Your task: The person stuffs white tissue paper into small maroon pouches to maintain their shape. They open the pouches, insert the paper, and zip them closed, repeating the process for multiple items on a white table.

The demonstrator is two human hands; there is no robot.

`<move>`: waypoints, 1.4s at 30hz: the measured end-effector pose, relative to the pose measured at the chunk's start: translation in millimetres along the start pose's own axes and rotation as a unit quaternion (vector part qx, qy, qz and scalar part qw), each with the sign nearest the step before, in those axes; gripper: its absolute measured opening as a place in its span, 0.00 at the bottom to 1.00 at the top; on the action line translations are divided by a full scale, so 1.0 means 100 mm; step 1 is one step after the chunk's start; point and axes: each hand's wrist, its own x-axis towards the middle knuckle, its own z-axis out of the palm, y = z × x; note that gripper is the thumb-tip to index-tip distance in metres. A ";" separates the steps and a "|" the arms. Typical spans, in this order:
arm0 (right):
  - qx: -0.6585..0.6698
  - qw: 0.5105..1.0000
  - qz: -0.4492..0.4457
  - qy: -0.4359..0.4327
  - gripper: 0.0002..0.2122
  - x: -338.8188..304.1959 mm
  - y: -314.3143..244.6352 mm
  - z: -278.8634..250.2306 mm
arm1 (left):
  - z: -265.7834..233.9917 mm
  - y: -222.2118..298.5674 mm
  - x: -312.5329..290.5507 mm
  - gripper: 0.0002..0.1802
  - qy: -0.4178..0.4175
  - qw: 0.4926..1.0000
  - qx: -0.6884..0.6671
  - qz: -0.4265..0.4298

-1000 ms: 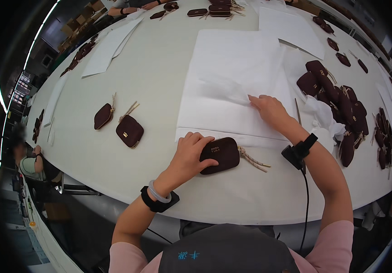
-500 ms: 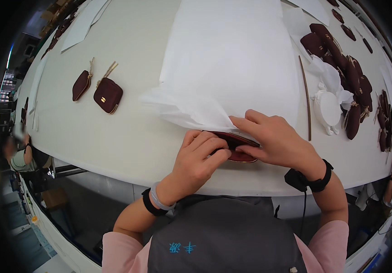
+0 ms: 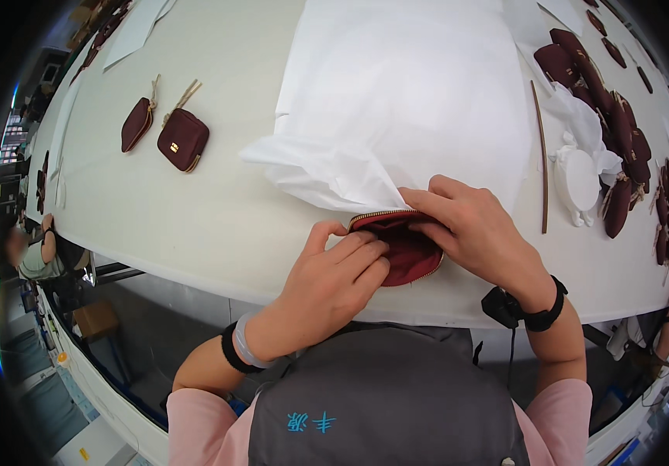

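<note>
Close in front of me, a zip pouch [image 3: 412,264] gapes wide, showing its dark red lining and a metal zipper round the mouth. My left hand [image 3: 327,276] is closed on its left side, with fingertips reaching into the mouth. At the right side my right hand [image 3: 478,233] grips the rim, thumb inside and fingers behind it. The right index fingertip meets crumpled white tissue paper [image 3: 338,175], which lies just beyond the pouch. The pouch's outer face is mostly hidden.
White sheets [image 3: 412,85] cover the table's middle. Two maroon pouches [image 3: 184,140] with cord pulls lie left. To the right are a thin brown stick [image 3: 540,155], a white wrapped bundle [image 3: 577,186] and a heap of maroon pouches [image 3: 622,132]. People sit at both far sides.
The pouch's mouth has spread wider, and more red lining shows. My left hand has shifted slightly left and down. The view has moved a little.
</note>
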 end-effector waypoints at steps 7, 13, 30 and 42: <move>0.004 1.000 0.004 0.026 0.18 -0.07 0.00 -0.06 | 0.05 -0.02 0.03 0.09 -0.024 0.999 0.030 -0.002; -0.094 0.959 -0.110 0.245 0.25 -0.21 -0.08 -0.17 | 0.02 0.07 0.15 0.08 -0.088 0.993 0.080 -0.012; -0.185 0.980 -0.064 -0.031 0.15 -0.51 -0.29 0.32 | 0.10 0.13 0.06 0.04 -0.118 0.982 0.148 -0.022; -0.338 0.940 -0.041 -0.018 0.10 -0.42 -0.32 0.61 | 0.18 0.20 0.00 0.07 -0.146 0.919 0.366 -0.002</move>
